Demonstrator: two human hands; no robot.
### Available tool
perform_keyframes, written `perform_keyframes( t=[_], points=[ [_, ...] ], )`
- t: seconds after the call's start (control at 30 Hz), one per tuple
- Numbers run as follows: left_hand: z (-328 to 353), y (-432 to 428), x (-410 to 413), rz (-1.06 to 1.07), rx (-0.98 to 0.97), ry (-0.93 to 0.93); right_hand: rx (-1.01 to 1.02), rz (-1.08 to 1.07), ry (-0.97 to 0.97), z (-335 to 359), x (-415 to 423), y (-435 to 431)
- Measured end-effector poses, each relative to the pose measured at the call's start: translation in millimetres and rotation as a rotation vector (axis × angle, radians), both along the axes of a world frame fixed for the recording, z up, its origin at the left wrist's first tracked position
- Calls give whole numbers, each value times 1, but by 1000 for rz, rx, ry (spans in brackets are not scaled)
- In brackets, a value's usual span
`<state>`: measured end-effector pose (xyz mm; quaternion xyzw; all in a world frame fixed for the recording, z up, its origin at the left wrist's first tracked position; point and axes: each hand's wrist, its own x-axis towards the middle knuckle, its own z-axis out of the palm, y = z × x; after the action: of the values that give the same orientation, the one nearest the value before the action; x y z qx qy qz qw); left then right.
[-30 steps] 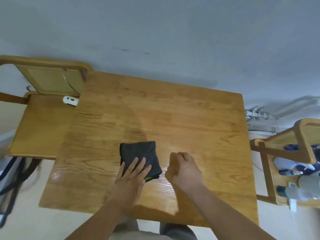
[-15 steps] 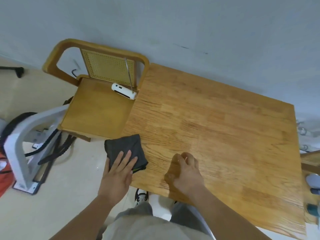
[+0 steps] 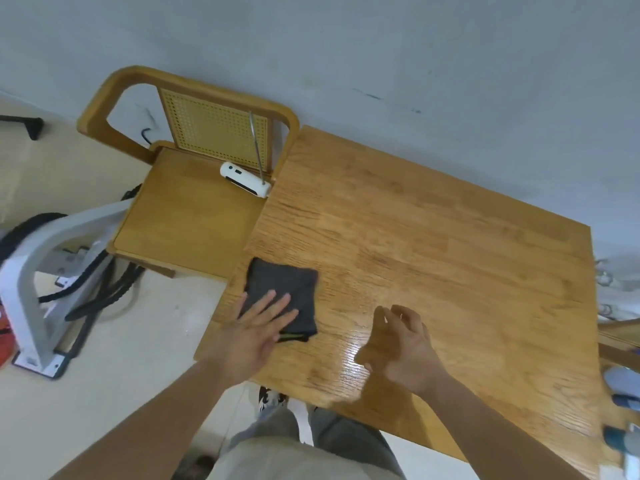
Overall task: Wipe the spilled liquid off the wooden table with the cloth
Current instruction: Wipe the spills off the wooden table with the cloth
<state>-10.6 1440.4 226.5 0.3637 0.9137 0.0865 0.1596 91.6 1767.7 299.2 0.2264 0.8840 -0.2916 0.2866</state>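
Note:
A folded dark grey cloth [image 3: 281,288] lies near the left front corner of the wooden table [image 3: 433,237]. My left hand [image 3: 252,336] presses flat on the cloth's near part, fingers spread over it. My right hand [image 3: 401,348] hovers just above the table to the right of the cloth, fingers loosely curled and holding nothing. A shiny wet-looking patch [image 3: 349,365] shows on the wood by the right hand.
A wooden chair [image 3: 187,216] with a cane back stands against the table's left side, with a white device [image 3: 244,179] on its seat. A white stand [image 3: 31,271] and black cables [image 3: 104,292] are on the floor at left. A wooden rack [image 3: 620,341] with bottles stands at the right edge.
My left hand slid the cloth from the table's middle to its left edge, then back a little onto the table. My right hand lifted off the wood and loosened its fist. The view swung left.

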Motion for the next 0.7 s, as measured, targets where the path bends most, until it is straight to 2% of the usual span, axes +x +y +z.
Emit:
perform_keyframes(
  t=[0.07, 0.1, 0.2, 0.27, 0.4, 0.47, 0.53, 0.6, 0.7],
  points=[
    [6, -2, -12, 362, -19, -92, 67, -31, 70, -1, -5, 14],
    [10, 9, -13, 476, -28, -154, 94, -54, 77, -2, -8, 21],
    [26, 65, -4, 639, -71, -246, 179, -55, 27, -5, -9, 43],
    [37, 107, 13, 550, -81, -247, 248, -27, -15, -5, -7, 55],
    [43, 184, 61, 70, -40, -272, 311, 73, 31, 0, -2, 71],
    [43, 196, 60, -186, -56, -298, 322, 147, 65, 0, 1, 78],
    [43, 192, 38, -298, -119, -227, 306, 179, 66, 0, 2, 85],
    [44, 186, 11, -165, -231, -160, 283, 177, 41, 2, -2, 90],
    [47, 190, -19, 239, -313, -155, 287, 179, 13, 0, -3, 91]
  ],
)
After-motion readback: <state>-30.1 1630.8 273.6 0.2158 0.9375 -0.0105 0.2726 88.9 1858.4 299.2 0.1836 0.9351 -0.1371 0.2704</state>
